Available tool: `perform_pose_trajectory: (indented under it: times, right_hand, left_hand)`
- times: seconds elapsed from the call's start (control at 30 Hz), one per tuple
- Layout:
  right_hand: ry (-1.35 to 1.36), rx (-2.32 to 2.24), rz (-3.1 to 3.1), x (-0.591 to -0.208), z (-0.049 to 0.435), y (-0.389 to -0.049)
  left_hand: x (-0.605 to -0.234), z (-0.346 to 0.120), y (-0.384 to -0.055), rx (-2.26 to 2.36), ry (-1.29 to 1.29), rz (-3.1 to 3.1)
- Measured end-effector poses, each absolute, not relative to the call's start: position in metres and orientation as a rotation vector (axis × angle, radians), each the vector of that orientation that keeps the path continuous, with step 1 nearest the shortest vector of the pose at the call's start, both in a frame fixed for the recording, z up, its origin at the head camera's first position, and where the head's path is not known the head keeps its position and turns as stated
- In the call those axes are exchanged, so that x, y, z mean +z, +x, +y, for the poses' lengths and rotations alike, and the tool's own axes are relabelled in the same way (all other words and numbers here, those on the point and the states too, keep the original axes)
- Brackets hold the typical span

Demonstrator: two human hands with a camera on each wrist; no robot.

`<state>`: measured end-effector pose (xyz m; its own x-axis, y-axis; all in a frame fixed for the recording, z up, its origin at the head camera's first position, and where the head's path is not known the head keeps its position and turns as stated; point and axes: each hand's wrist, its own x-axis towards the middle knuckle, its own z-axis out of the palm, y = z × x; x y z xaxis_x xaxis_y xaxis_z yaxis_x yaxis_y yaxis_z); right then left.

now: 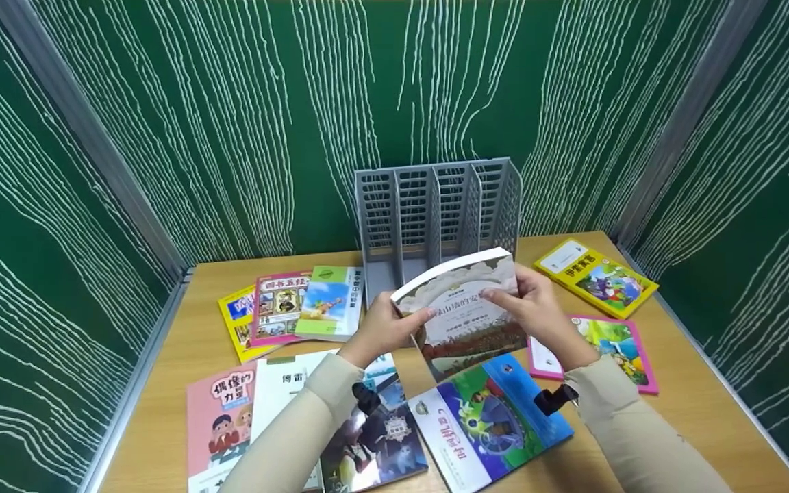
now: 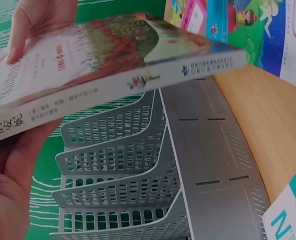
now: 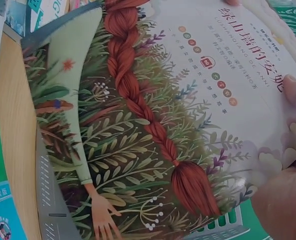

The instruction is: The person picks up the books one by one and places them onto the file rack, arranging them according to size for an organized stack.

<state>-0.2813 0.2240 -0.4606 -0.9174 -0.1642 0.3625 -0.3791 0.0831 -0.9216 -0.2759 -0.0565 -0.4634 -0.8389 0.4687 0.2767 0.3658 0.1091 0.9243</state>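
Both hands hold one thick paperback book (image 1: 466, 308) in front of a grey file rack (image 1: 439, 205). Its cover shows a red braid and plants, plain in the right wrist view. My left hand (image 1: 387, 329) grips the left edge, thumb on the cover. On the opposite edge my right hand (image 1: 538, 308) pinches it, thumb on the front and fingers behind. The white spine (image 2: 113, 85) faces the left wrist camera. Below the held book lies a blue and purple book (image 1: 497, 418) on the table.
A yellow book (image 1: 596, 277) and a pink-edged book (image 1: 624, 349) lie at the right. Left of the rack, a green-topped book (image 1: 331, 301) overlaps a pink one (image 1: 278, 308). Nearer are a pink book (image 1: 220, 418), a white one (image 1: 278, 390) and a dark one (image 1: 374, 438).
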Motion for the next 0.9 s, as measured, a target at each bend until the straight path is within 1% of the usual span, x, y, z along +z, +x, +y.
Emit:
perform_pose_trajectory:
  times: [0.23,0.4,0.6,0.77,0.9]
  right_hand:
    - [0.629,1.901,-2.139,-0.457,0.225,-0.285]
    - [0.581,1.871,-2.073,-0.457,0.23,-0.291]
    - [0.473,1.794,-2.141,-0.472,0.238,-0.298]
    - [0.368,1.664,-2.354,-0.488,0.245,-0.303]
    - [0.338,1.546,-2.51,-0.503,0.25,-0.308]
  left_hand:
    - [-0.462,-0.065,-0.272,1.817,0.892,2.327]
    - [-0.462,-0.073,-0.271,1.895,0.896,2.337]
    - [-0.458,-0.085,-0.272,2.006,0.872,2.375]
    - [-0.45,-0.094,-0.272,2.166,0.835,2.396]
    - [-0.445,-0.101,-0.273,2.27,0.773,2.493]
